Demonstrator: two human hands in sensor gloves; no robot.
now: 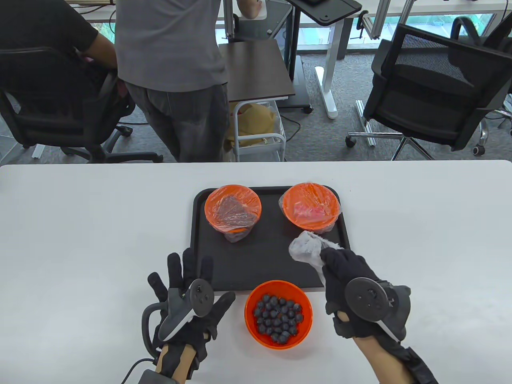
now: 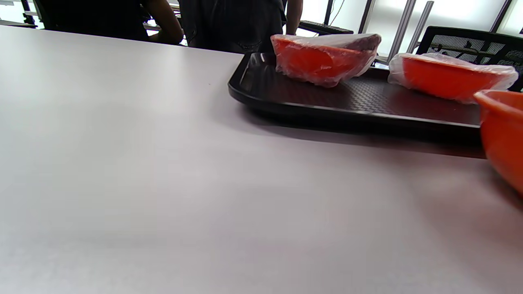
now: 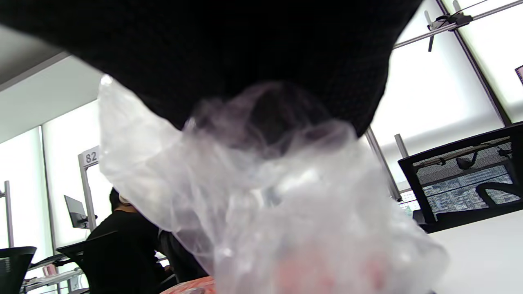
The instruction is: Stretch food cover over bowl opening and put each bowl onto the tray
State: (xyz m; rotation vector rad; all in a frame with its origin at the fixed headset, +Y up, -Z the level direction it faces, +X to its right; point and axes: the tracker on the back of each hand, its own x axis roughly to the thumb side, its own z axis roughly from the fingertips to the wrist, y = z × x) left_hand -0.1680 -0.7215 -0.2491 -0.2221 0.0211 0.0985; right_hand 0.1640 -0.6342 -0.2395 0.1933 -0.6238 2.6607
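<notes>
Two orange bowls under clear plastic stand on the black tray (image 1: 200, 240): a left covered bowl (image 1: 233, 207) (image 2: 322, 57) and a right covered bowl (image 1: 310, 204) (image 2: 445, 75). An uncovered orange bowl of blueberries (image 1: 278, 314) (image 2: 504, 139) sits on the table just in front of the tray. My right hand (image 1: 340, 266) grips a crumpled clear food cover (image 1: 306, 248) (image 3: 261, 212) over the tray's near right corner. My left hand (image 1: 188, 280) hovers with fingers spread at the tray's near left edge, holding nothing.
The white table (image 1: 80, 240) stretches wide on both sides of the tray. Beyond its far edge stand a person (image 1: 176, 72), a seated person (image 1: 56, 48), office chairs (image 1: 436, 84) and a small white cart (image 1: 260, 132).
</notes>
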